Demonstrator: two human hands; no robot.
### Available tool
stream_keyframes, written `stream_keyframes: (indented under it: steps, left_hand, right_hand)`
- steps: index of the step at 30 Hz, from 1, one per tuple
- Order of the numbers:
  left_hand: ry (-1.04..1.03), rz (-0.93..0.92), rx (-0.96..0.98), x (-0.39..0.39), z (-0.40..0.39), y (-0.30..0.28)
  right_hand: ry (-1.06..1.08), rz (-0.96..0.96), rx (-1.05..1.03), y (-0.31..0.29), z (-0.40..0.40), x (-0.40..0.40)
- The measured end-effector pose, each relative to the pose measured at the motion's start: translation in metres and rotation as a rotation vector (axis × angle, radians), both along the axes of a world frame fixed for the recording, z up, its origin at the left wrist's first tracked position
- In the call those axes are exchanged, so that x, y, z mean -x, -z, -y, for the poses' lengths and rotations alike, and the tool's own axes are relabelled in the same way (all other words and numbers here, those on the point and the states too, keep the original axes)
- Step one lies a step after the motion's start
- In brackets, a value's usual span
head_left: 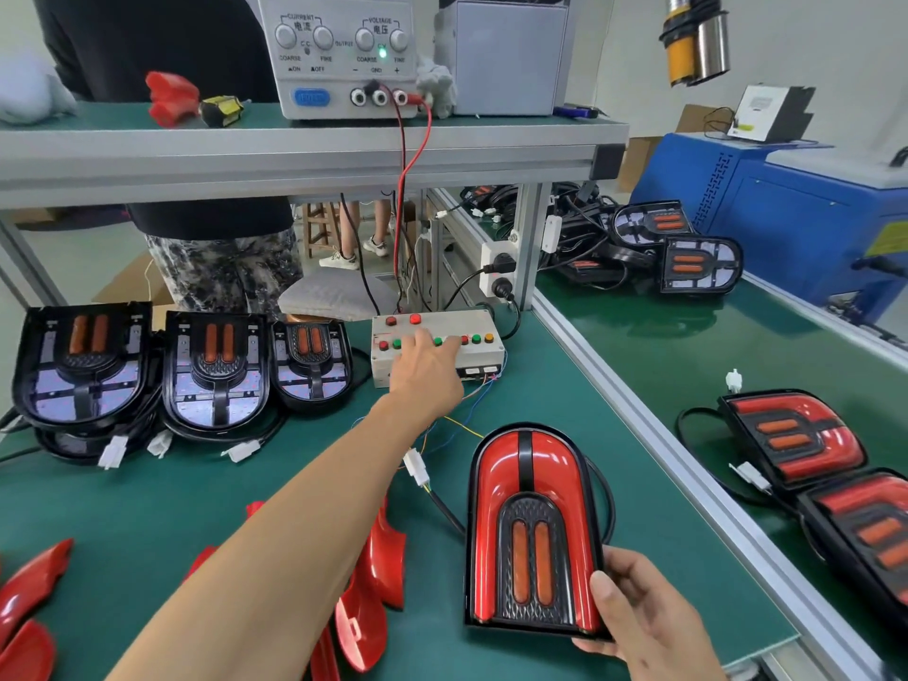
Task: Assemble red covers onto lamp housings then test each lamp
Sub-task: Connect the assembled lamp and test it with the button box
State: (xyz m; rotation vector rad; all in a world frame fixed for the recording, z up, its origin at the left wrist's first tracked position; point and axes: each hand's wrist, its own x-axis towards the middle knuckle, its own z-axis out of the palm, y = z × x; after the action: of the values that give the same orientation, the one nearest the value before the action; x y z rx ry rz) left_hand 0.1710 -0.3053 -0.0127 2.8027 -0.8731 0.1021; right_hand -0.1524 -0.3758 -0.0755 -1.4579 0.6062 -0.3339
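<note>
Left hand (pixel 426 371) outstretched; right hand (pixel 638 616) gripping.

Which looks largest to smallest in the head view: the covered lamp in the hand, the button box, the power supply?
1. Power supply, although cropped at the top.
2. Covered lamp, held by the right hand; nearness to the camera inflates it.
3. Button box, pressed by the left hand.
The first two are close, so unsure.

Three uncovered lamp housings (pixel 81 366) (pixel 216 373) (pixel 312 361) sit in a row along workbench (pixel 565 380) back-left edge; test button box (pixel 437 349) just right of them, power supply (pixel 344 51) on shelf (pixel 295 154) above. Loose covers (pixel 378 548) at front-left edge, assembled lamp (pixel 533 533) front-right, finished lamps (pixel 796 435) on the side bench (pixel 688 346) right of it.
</note>
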Motion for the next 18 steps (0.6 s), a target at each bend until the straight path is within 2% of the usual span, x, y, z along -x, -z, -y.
stream_keyframes:
  steps: [10,18]
  left_hand:
    - [0.001,-0.008,-0.148,-0.003,0.029,0.004]
    - [-0.048,-0.072,-0.118,-0.004,0.035,0.005]
  right_hand:
    - [-0.018,0.019,0.004,0.000,0.001,0.001]
    - [0.004,-0.008,0.039,0.004,0.002,0.003]
